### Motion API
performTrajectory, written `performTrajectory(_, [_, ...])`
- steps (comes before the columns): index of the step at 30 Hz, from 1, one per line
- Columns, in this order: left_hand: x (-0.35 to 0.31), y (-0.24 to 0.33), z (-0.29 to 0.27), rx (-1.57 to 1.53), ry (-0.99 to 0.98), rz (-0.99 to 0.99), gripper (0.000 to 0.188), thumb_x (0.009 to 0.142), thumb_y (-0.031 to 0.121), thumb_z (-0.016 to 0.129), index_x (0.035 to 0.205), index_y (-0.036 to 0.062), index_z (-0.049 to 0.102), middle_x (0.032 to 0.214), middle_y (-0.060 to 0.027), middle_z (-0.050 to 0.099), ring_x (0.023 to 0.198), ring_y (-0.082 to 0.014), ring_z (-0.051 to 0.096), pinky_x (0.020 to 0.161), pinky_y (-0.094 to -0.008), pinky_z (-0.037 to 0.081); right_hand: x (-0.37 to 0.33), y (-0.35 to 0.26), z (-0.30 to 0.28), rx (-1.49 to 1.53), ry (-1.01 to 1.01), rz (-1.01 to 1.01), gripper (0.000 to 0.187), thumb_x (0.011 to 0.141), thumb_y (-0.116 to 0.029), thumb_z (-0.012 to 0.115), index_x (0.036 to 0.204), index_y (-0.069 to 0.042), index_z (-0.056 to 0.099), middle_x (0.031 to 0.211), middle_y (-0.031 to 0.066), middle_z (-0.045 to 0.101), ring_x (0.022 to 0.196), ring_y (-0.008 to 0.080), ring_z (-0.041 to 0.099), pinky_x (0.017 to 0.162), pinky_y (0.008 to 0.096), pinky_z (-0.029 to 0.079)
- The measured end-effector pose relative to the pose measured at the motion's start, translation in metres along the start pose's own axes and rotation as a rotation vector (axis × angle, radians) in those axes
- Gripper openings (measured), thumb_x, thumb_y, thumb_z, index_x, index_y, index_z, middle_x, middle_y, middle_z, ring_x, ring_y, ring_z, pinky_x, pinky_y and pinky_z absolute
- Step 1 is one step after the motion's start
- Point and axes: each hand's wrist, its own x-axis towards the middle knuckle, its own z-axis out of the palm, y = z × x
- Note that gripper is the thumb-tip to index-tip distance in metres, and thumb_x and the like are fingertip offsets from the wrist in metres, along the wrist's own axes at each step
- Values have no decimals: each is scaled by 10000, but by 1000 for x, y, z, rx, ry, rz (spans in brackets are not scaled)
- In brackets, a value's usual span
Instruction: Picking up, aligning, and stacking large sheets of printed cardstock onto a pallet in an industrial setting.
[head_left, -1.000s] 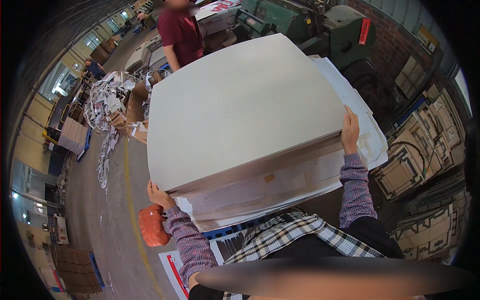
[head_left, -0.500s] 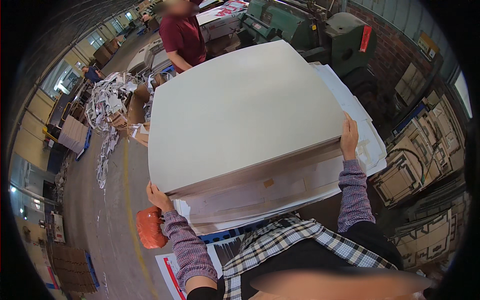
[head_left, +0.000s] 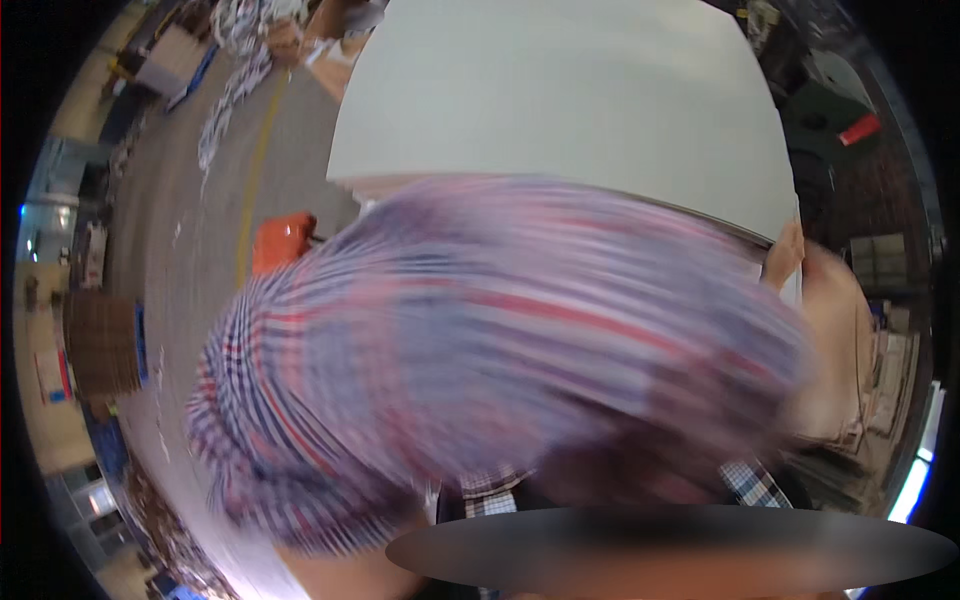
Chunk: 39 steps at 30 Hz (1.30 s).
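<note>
A tall stack of pale grey cardboard sheets [head_left: 560, 95] lies in front of me. My right hand [head_left: 785, 258] grips its near right corner, partly covered by my left arm. My left arm, in a checked sleeve [head_left: 480, 320], sweeps across the middle of the view very close and smeared by motion. At its right end is my left hand [head_left: 838, 340], blurred beside the right hand; its fingers cannot be made out. The sleeve hides most of the stack's near side.
To the left, an orange-red bundle [head_left: 282, 242] sits by the near left corner. Paper scraps [head_left: 240, 60] trail on the floor beyond. A brown cardboard pile [head_left: 103, 345] stands far left. Green machinery [head_left: 830, 100] is at the upper right, with flat boards [head_left: 890, 370] below it.
My left hand has let go of the near left corner and swung up and right across my view. The right hand stays at its corner. The view has tipped downward.
</note>
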Motion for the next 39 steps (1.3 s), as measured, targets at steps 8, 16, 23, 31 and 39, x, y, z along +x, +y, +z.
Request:
performTrajectory(8, [123, 41, -102, -854, -165, 439, 320, 958, 209, 486, 1034, -36, 677, 986, -196, 679, 902, -337, 674, 850, -597, 549, 4, -28, -20, -3, 75, -64, 408, 995, -237, 410, 1281, -5, 587, 1281, 169, 602, 1194, 303, 547, 1031, 365, 387])
performTrajectory(16, [78, 9, -86, -1041, -229, 580, 409, 920, 252, 501, 1051, -95, 674, 962, -256, 684, 833, -439, 668, 718, -647, 560, -13, -41, -20, -19, 99, -17, 404, 1005, -228, 400, 1291, -4, 577, 1268, 174, 600, 1178, 306, 548, 1026, 362, 389])
performTrajectory(23, [46, 13, -73, -733, -557, 419, 372, 895, 308, 513, 1044, 46, 731, 940, -188, 702, 827, -446, 653, 673, -694, 524, -4, -4, -11, -69, 122, -45, 398, 1010, -230, 401, 1297, -15, 574, 1253, 181, 597, 1155, 314, 553, 1006, 367, 401])
performTrajectory(31, [12, -7, -91, -643, -902, 457, 383, 915, 325, 493, 1029, 48, 732, 1010, -212, 676, 927, -454, 617, 728, -748, 459, -12, -51, -10, -58, 152, -26, 381, 984, -211, 429, 1278, -29, 588, 1141, 162, 620, 1074, 310, 562, 959, 372, 418])
performTrajectory(39, [-60, -41, -129, -1089, -1110, 248, 236, 844, 191, 557, 881, 26, 722, 792, -159, 649, 795, -371, 621, 659, -644, 485, -16, -29, -11, -40, 155, -88, 369, 1001, -194, 414, 1292, -42, 582, 1199, 156, 617, 1128, 302, 553, 992, 368, 408])
